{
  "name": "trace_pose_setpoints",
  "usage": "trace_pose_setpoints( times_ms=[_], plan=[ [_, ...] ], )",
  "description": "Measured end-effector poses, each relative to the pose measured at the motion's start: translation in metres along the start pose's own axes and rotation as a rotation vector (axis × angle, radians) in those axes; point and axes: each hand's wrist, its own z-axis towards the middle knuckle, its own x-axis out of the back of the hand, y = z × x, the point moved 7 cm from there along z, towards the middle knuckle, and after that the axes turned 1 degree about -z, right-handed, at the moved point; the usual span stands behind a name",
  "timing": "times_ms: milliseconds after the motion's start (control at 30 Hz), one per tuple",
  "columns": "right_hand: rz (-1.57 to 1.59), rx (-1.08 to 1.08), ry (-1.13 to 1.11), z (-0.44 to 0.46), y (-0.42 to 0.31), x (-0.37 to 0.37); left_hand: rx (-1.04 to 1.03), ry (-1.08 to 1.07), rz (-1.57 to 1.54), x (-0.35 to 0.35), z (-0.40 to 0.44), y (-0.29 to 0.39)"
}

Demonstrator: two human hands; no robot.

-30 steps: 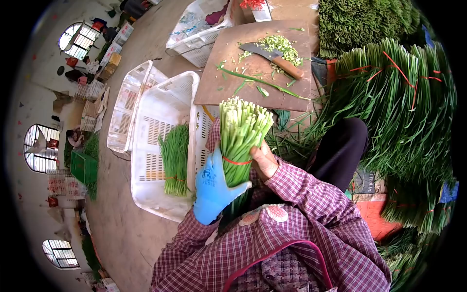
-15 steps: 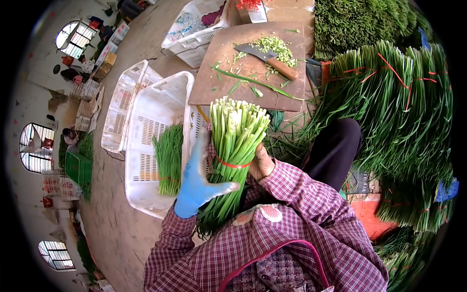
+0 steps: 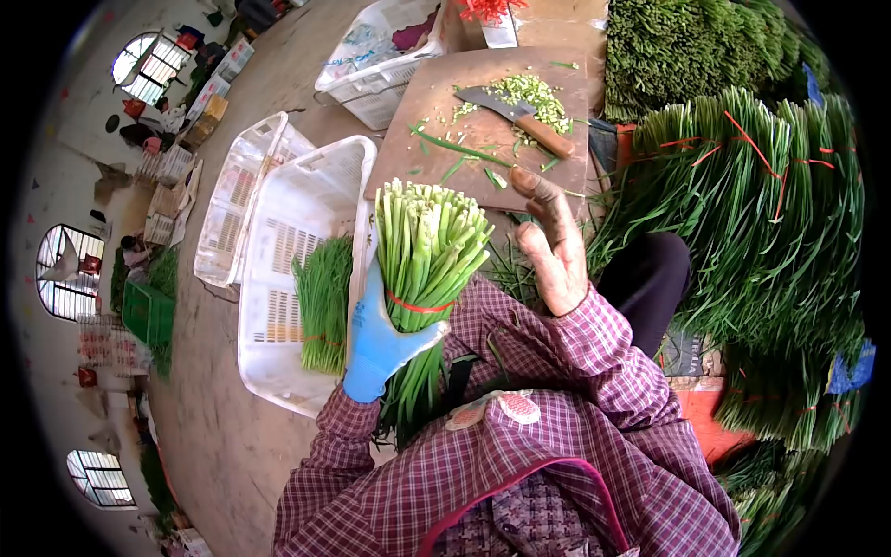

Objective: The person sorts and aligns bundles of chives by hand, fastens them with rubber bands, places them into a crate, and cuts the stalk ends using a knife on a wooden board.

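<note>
My left hand (image 3: 382, 342), in a blue glove, grips a bundle of green garlic chives (image 3: 429, 243) around its side, thumb across the front. A red band (image 3: 418, 306) ties the bundle, whose pale cut ends point up and away from me. Bare and apart from the bundle, my right hand (image 3: 557, 243) is raised to its right with the fingers spread and nothing in it. Just beyond that hand is a wooden board (image 3: 418, 116), bearing a knife (image 3: 520, 121), chopped pale stem pieces (image 3: 531, 93) and loose green leaves.
At left stands a white plastic crate (image 3: 264, 362) with a banded chive bundle (image 3: 322, 302) inside. Another white crate (image 3: 232, 213) sits beside it, and one holding plastic bags (image 3: 362, 46) is farther off. Large piles of banded chives (image 3: 742, 204) lie along the right.
My right hand has let go of the bundle and moved up and right. The bundle, now in my left hand alone, has shifted slightly left.
</note>
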Motion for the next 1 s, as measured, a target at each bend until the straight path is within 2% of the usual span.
trace_pose_setpoints(
  times_ms=[33,100,167,300,367,500,567,633,700,767,833,867,900,933,1000],
  plan=[
    [-0.104,0.034,0.011,0.005,-0.025,0.0,-0.005,-0.001,0.0,0.003,0.002,0.002],
    [-0.524,0.305,-0.041,0.009,-0.052,-0.011,-0.05,0.078,0.237,0.013,0.006,0.008],
    [-0.669,0.347,-0.062,0.011,-0.061,-0.028,-0.06,0.087,0.223,0.013,0.009,0.012],
    [-0.724,0.34,-0.057,0.015,-0.049,-0.038,-0.102,0.088,0.336,0.015,0.011,0.021],
    [-0.512,0.369,-0.092,0.019,-0.043,-0.034,-0.109,0.091,0.387,0.02,0.011,0.021],
    [-0.764,0.401,0.239,0.036,-0.033,0.025,-0.11,0.08,0.402,0.031,0.009,0.014],
    [-0.861,0.348,0.201,0.033,-0.028,0.035,-0.086,0.085,0.386,0.033,0.008,0.016],
    [-0.744,0.254,0.02,0.025,-0.015,0.028,-0.115,0.127,0.43,0.036,0.007,0.017],
    [-0.31,-0.003,-0.111,0.015,0.01,0.018,-0.081,0.092,0.343,0.038,0.01,0.017],
    [-0.024,-0.248,-0.326,0.004,0.025,0.0,-0.044,0.066,0.263,0.044,0.012,0.015],
    [0.223,-0.378,-0.479,-0.014,0.047,-0.031,0.109,-0.055,-0.133,0.051,0.011,0.004],
    [0.211,-0.356,-0.568,-0.021,0.055,-0.048,0.209,-0.091,-0.264,0.058,0.007,-0.011],
    [0.197,-0.332,-0.658,-0.029,0.061,-0.066,0.206,-0.071,-0.256,0.062,0.003,-0.013],
    [0.215,-0.33,-0.719,-0.039,0.062,-0.083,0.316,-0.015,-0.476,0.064,-0.003,-0.021],
    [0.268,-0.33,-0.766,-0.056,0.052,-0.116,0.341,0.006,-0.82,0.061,-0.011,-0.046]
  ],
)
